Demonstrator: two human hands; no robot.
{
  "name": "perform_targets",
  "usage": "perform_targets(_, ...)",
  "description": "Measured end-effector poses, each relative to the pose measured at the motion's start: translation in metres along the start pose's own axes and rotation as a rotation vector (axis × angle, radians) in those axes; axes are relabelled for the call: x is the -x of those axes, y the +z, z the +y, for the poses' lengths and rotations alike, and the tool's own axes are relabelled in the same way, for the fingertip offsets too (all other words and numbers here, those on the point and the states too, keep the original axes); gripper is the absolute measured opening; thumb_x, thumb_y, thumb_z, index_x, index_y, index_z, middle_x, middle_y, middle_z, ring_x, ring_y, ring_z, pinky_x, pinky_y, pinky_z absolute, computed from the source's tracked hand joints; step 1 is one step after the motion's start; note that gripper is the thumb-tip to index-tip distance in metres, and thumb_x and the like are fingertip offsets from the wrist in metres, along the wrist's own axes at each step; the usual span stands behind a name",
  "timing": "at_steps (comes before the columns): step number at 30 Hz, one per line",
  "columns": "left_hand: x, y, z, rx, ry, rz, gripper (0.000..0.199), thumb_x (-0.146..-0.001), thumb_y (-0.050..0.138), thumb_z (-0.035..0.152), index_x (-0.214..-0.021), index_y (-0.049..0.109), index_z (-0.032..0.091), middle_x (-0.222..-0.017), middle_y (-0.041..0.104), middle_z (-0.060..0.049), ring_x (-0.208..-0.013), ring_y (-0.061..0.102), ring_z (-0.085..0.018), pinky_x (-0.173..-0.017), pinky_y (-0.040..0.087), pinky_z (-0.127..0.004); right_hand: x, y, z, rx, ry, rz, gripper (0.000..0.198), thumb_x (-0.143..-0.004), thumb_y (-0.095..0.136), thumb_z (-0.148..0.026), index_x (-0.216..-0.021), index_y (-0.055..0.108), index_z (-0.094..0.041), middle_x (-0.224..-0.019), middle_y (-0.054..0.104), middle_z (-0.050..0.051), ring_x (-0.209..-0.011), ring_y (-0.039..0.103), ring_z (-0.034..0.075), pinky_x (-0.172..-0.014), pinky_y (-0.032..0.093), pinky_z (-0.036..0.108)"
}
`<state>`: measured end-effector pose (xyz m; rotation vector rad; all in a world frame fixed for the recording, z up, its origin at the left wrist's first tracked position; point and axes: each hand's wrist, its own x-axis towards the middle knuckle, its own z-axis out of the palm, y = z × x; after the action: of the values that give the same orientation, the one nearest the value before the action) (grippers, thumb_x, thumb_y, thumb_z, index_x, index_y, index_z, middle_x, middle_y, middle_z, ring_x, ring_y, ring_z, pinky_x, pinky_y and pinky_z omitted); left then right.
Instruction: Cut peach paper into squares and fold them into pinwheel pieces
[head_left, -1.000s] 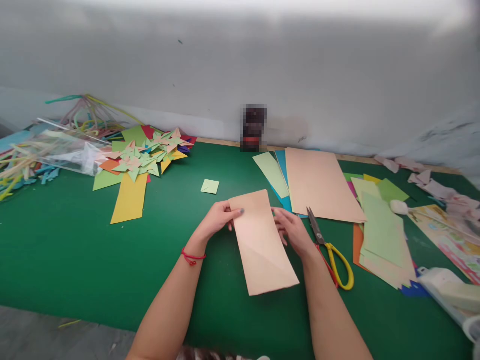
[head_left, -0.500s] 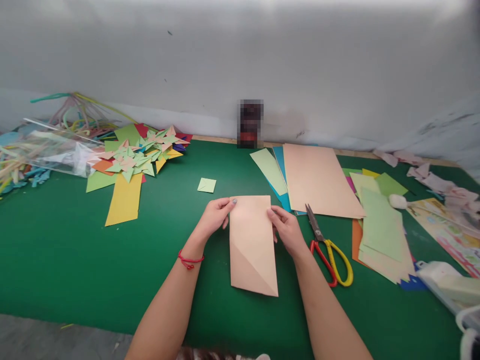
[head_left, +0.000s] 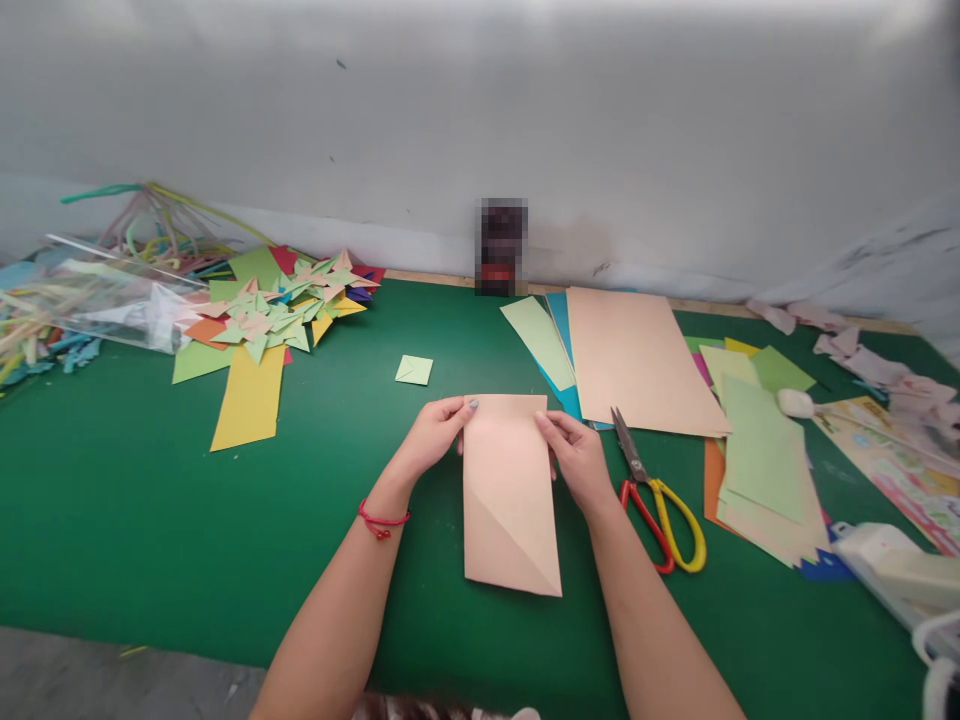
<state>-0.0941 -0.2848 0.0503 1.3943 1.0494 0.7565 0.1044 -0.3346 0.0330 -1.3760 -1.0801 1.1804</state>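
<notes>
A pale pink sheet of paper (head_left: 510, 490) with a diagonal crease across its lower part is held between both hands. My left hand (head_left: 439, 435) pinches its upper left edge, thumb on top, and a red cord bracelet circles that wrist. My right hand (head_left: 576, 455) grips the upper right edge with the thumb in front; the other fingers are partly hidden behind the paper. Just right of my right hand lie open scissors (head_left: 649, 490) with one red and one yellow handle. A small folded light green paper square (head_left: 414, 370) rests beyond my left hand.
Larger pink sheets (head_left: 637, 360) lie at the back right, near a stack of green and cream paper pieces (head_left: 765, 450). Folded paper stars (head_left: 277, 315) and a yellow strip (head_left: 247, 400) sit at the back left, beside a clear plastic bag (head_left: 135, 310). A white device (head_left: 892, 560) is at the right edge.
Both hands still hold the pink sheet, which has shifted slightly to the right and toward me. Everything else stays in place.
</notes>
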Motion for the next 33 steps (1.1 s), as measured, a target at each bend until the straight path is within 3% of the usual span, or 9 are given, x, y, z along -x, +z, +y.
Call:
perform_targets(10,0.0002,-0.0005,0.0012,0.050,0.020,0.096,0.026,-0.078,0.055,0.040,-0.072,0.057,0.015,-0.054,0.048,0.005,-0.046,0.041,-0.007,-0.046,0.031,-0.019,-0.0019,-0.0001,0.0029,0.008,0.007,0.004,0.027,-0.076,0.058,-0.044,-0.084,0.062,-0.018,-0.042,0.046,-0.006,-0.030,0.039,0.007,-0.030,0.027,0.020)
perform_targets(33,-0.0021,-0.0007,-0.0042,0.005,0.031,0.091,0.030,-0.078,0.053,0.042,-0.063,0.050,0.016,-0.053,0.047,0.005,-0.048,0.045,-0.009,-0.050,0.035,-0.021,-0.0016,0.0006,0.0010,0.056,-0.019,0.017,0.025,-0.078,0.056,-0.043,-0.074,0.059,-0.018,-0.043,0.042,-0.007,-0.032,0.034,0.005,-0.032,0.023,0.019)
